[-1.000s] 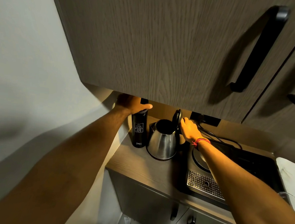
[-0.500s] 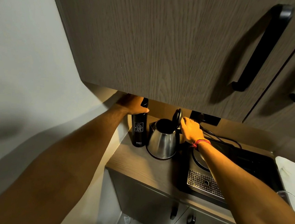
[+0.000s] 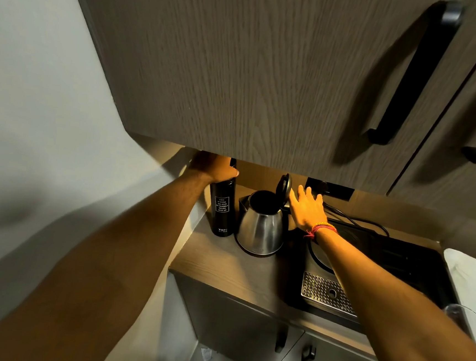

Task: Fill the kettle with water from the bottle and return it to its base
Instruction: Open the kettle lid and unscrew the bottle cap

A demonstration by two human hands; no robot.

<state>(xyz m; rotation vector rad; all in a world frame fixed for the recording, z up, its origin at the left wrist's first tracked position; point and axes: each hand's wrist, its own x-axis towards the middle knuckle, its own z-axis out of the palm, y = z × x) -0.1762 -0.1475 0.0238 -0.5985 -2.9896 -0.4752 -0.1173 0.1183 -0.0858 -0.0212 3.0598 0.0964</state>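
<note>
Standing upright just left of the open kettle (image 3: 260,228), the bottle (image 3: 222,207) is gripped by the left hand (image 3: 213,166); right hand (image 3: 306,205) hovers open.

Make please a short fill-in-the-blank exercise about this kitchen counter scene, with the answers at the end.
1. The kettle has its lid standing ____.
2. The left hand grips the top of the black ____.
3. The bottle stands to the ____ of the kettle in the picture.
4. The right hand wears a red ____ at the wrist.

Missing words: open; bottle; left; band
</note>
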